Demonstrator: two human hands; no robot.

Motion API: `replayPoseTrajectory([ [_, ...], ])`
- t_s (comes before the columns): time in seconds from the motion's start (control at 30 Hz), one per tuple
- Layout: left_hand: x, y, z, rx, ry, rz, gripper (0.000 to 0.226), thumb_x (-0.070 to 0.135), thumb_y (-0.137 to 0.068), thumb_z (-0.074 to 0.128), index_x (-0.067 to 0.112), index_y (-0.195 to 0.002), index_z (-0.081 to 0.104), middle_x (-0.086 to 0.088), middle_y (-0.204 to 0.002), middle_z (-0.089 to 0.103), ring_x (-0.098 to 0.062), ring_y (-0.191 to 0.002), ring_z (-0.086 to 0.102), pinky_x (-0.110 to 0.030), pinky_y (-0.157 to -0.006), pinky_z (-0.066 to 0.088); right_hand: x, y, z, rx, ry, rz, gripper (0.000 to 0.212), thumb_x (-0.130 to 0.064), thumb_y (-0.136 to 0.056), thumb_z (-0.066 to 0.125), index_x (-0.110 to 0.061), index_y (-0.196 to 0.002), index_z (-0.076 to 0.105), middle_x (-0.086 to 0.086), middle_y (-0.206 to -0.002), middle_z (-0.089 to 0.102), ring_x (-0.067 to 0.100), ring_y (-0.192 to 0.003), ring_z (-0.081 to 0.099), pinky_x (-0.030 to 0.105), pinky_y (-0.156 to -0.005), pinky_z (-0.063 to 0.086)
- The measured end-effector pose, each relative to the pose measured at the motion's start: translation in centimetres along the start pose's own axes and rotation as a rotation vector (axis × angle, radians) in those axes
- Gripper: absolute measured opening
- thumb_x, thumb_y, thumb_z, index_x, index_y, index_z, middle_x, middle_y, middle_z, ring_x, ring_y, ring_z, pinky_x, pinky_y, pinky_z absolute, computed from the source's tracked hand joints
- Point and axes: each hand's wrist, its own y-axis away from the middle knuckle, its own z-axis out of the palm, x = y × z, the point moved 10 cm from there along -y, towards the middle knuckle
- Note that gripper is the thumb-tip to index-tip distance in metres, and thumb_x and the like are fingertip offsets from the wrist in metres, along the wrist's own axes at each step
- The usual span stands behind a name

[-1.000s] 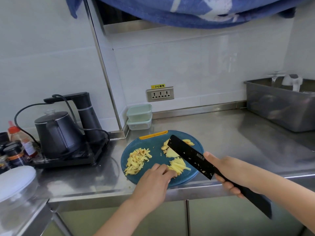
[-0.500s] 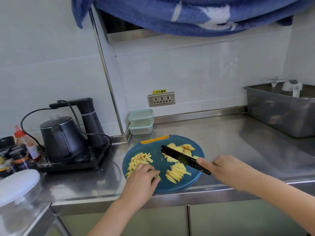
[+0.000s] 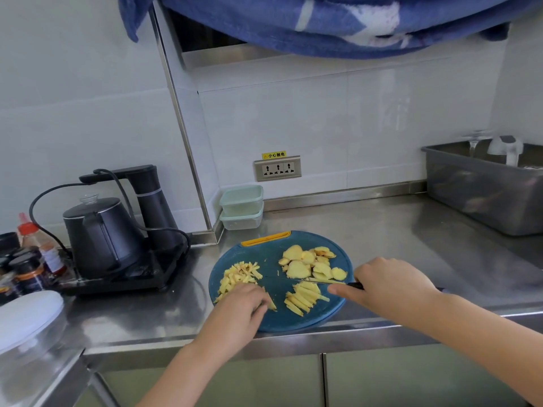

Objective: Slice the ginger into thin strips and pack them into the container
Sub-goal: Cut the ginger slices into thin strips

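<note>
A round blue cutting board (image 3: 273,257) lies at the counter's front edge. On it are a pile of thin ginger strips (image 3: 241,273) at the left, flat ginger slices (image 3: 311,261) at the back right, and a row of thicker cut pieces (image 3: 304,298) in front. My right hand (image 3: 388,284) grips a black knife (image 3: 311,279), its blade edge-on across the board between the slices and the cut pieces. My left hand (image 3: 241,309) rests with curled fingers on the near end of the strip pile. Two stacked pale green containers (image 3: 241,205) stand behind the board.
A black kettle (image 3: 102,236) on its base with a cord sits left of the board. Sauce bottles and jars (image 3: 29,259) stand at the far left, beside a white lid (image 3: 26,315). A grey metal tub (image 3: 484,189) is at the back right. A blue cloth hangs overhead.
The knife has turned from flat and raised to edge-down on the board. My left hand has slid left from the cut pieces to the strip pile.
</note>
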Motion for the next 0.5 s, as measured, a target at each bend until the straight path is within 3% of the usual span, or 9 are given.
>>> replayPoseTrajectory([
  [0.17, -0.27, 0.29, 1.30, -0.036, -0.027, 0.048, 0.023, 0.026, -0.098, 0.048, 0.030, -0.117, 0.060, 0.021, -0.118, 0.051, 0.005, -0.113, 0.043, -0.009, -0.099, 0.029, 0.04, -0.14, -0.02, 0.035, -0.021, -0.003, 0.073, -0.077, -0.084, 0.021, -0.013, -0.076, 0.056, 0.000, -0.067, 0.051, 0.015, -0.055, 0.047, 0.025, -0.049, 0.039],
  [0.33, -0.09, -0.20, 1.30, -0.057, -0.005, 0.084, 0.011, 0.024, -0.096, 0.051, 0.027, -0.101, 0.061, 0.018, -0.104, 0.054, 0.004, -0.098, 0.047, -0.009, -0.087, 0.036, 0.14, -0.17, -0.10, 0.048, -0.010, -0.004, 0.074, -0.077, -0.083, 0.020, -0.013, -0.076, 0.057, 0.000, -0.066, 0.051, 0.015, -0.057, 0.048, 0.026, -0.052, 0.043],
  [0.5, -0.43, -0.38, 1.50, -0.034, -0.010, 0.095, 0.012, 0.027, -0.095, 0.054, 0.027, -0.103, 0.062, 0.022, -0.101, 0.052, 0.005, -0.097, 0.045, -0.003, -0.084, 0.031, 0.42, -0.04, 0.50, 0.027, -0.002, 0.013, 0.072, -0.078, -0.082, 0.019, -0.014, -0.073, 0.053, -0.001, -0.065, 0.050, 0.014, -0.055, 0.047, 0.026, -0.052, 0.042],
])
